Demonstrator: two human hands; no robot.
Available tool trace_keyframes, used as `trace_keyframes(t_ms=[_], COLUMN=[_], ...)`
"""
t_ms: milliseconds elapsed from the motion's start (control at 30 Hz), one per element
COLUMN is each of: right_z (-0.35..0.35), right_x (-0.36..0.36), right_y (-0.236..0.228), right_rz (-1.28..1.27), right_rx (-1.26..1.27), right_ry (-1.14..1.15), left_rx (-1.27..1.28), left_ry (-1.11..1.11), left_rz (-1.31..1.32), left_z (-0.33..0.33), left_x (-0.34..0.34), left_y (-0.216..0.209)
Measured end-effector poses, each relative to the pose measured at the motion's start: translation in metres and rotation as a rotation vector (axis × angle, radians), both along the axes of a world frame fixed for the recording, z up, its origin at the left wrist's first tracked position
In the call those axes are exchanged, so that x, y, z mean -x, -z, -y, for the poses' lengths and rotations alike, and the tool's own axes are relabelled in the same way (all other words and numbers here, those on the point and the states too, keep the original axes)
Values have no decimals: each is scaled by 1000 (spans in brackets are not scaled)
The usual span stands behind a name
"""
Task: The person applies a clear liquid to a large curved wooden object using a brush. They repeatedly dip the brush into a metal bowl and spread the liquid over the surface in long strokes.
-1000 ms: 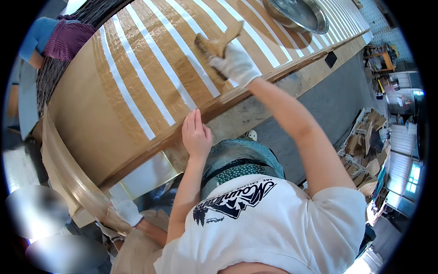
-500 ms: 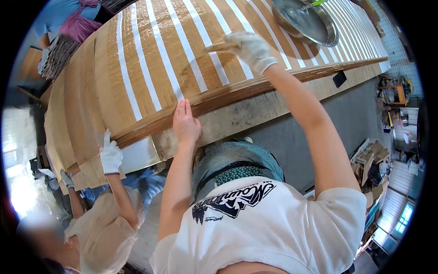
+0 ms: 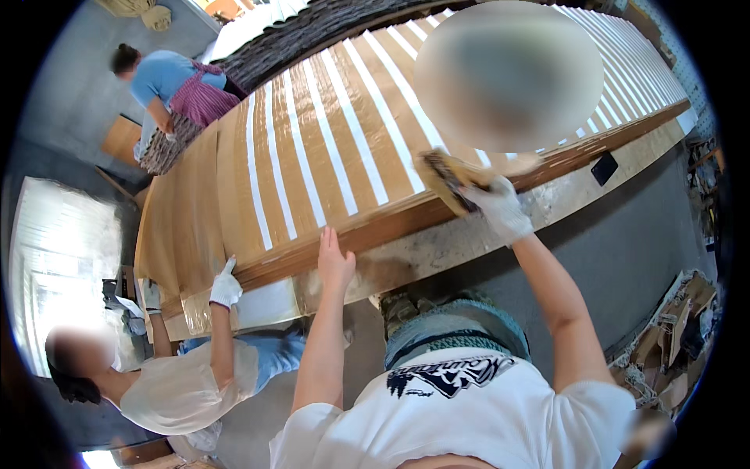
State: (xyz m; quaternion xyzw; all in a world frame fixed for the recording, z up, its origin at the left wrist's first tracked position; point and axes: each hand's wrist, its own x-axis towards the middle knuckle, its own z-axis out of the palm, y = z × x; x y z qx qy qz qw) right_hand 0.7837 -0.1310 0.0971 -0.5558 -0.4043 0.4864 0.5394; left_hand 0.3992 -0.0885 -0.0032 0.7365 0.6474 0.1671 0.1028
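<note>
Stretching across most of the view, a big brown board with white stripes [image 3: 312,180] is being coated. A wide wooden-handled brush [image 3: 449,178] is clamped in the white-gloved right hand [image 3: 500,209], now lower and nearer the board's near edge than half a second ago, so that edge strip looks like what's being worked. The bare left hand [image 3: 334,262] is laid flat on the near edge, fingers together. A co-worker's gloved hand [image 3: 226,287] rests further left. No containers can be made out.
</note>
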Motion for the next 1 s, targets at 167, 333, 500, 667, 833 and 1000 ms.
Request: trace_keyframes(t_ms=[167, 333, 500, 667, 833, 1000], right_z=[118, 203, 251, 274, 204, 60], right_x=[-102, -159, -188, -257, -359, -458], right_y=[25, 66, 50, 63, 30, -6], right_rz=[-538, -703, -917, -873, -854, -853], right_rx=[80, 64, -46, -30, -101, 33], right_ry=[439, 832, 1122, 1115, 959, 751], left_rx=[16, -16, 316, 373, 203, 109], left_ry=[158, 536, 508, 146, -196, -254], left_rz=[231, 495, 876, 1250, 1403, 1351], left_z=[23, 23, -4, -95, -206, -266], left_x=[-116, -253, -366, -430, -455, -452], left_y=[-12, -27, -26, -36, -28, -26])
